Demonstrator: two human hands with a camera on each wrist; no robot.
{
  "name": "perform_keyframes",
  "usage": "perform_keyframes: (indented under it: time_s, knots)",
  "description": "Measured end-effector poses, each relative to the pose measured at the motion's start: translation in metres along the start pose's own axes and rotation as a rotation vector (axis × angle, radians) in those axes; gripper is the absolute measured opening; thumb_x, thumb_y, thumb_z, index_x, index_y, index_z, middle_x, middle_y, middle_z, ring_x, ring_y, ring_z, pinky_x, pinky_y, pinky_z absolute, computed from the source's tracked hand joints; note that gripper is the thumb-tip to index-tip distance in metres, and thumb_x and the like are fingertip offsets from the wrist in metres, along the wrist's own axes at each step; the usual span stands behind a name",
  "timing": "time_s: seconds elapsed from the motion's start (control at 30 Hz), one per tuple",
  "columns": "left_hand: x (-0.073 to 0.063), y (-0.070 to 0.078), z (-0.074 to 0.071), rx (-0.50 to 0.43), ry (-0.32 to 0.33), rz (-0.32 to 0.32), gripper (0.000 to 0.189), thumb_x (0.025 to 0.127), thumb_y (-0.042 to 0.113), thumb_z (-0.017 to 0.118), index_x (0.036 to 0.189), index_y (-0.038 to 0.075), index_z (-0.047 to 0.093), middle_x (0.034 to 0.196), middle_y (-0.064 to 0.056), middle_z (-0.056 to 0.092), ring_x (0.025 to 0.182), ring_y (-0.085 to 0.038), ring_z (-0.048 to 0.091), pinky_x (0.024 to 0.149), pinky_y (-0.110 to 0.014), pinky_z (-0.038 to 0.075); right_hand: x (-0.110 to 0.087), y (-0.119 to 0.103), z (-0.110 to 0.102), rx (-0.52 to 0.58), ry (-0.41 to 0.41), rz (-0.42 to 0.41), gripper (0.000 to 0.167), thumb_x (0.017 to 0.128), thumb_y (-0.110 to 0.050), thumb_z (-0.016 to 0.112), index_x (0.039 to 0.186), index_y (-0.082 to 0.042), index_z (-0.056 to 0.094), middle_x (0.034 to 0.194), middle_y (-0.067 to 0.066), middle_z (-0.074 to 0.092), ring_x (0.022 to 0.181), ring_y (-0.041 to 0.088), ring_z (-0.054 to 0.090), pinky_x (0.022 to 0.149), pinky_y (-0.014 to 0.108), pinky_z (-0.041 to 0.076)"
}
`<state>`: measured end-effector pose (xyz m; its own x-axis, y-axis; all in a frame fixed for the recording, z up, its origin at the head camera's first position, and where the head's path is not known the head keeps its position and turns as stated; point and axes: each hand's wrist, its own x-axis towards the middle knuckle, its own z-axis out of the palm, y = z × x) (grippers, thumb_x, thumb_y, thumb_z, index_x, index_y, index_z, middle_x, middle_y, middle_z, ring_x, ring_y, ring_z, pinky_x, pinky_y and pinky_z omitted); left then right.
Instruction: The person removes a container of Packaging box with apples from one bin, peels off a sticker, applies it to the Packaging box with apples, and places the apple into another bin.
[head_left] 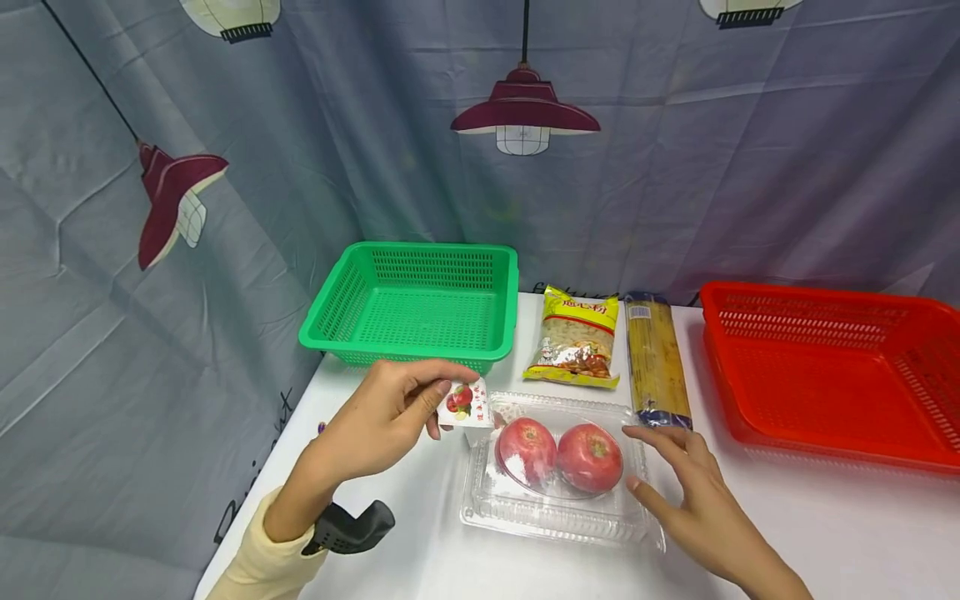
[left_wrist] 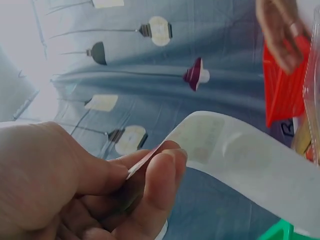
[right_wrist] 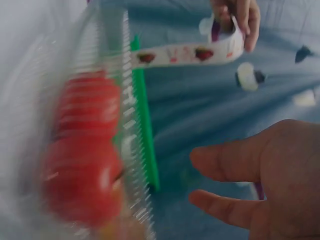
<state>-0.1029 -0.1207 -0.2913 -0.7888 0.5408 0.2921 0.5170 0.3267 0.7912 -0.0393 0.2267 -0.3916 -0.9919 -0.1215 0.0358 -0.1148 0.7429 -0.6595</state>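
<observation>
My left hand pinches the end of a white paper strip printed with red fruit, between thumb and fingers. From there the strip runs across to the edge of a clear plastic clamshell box, as the right wrist view shows. Two red apples sit side by side inside the box, under its lid. My right hand holds nothing; its thumb and fingers are spread at the right side of the box. In the left wrist view the strip's pale back faces the camera.
Behind the box lie a yellow bag of pasta and a long pack of noodles. A green basket stands at the back left and a red basket at the right. A printed curtain hangs behind the white table.
</observation>
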Motion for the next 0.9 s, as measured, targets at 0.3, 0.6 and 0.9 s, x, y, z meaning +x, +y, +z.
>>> perform_keyframes:
  time_s: [0.3, 0.6, 0.9]
  knots:
    - [-0.001, 0.009, 0.013, 0.017, -0.082, 0.051, 0.035, 0.101, -0.004, 0.045, 0.126, 0.009, 0.065, 0.107, 0.001, 0.068, 0.064, -0.006, 0.063, 0.045, -0.024, 0.04, 0.012, -0.049, -0.003, 0.131, 0.104, -0.262, 0.04, 0.092, -0.017, 0.071, 0.127, -0.034, 0.061, 0.131, -0.001, 0.046, 0.122, 0.024, 0.042, 0.09, 0.066, 0.041]
    - [0.0, 0.018, 0.029, -0.069, -0.144, 0.051, 0.039, 0.103, 0.002, 0.046, 0.137, 0.021, 0.051, 0.063, 0.008, 0.055, 0.061, -0.006, 0.06, 0.051, -0.026, 0.047, 0.023, -0.084, 0.003, 0.268, 0.277, -0.622, 0.042, 0.079, 0.003, 0.077, 0.113, -0.019, 0.07, 0.113, 0.002, 0.053, 0.106, 0.019, 0.05, 0.092, 0.026, 0.04]
    - [0.0, 0.02, 0.043, -0.149, -0.134, 0.1, 0.039, 0.1, -0.001, 0.051, 0.133, 0.019, 0.052, 0.064, 0.012, 0.058, 0.056, -0.004, 0.055, 0.048, -0.024, 0.045, 0.029, -0.113, 0.008, 0.301, 0.403, -0.912, 0.027, 0.098, -0.031, 0.062, 0.101, -0.005, 0.072, 0.094, 0.007, 0.054, 0.09, 0.02, 0.048, 0.078, 0.026, 0.037]
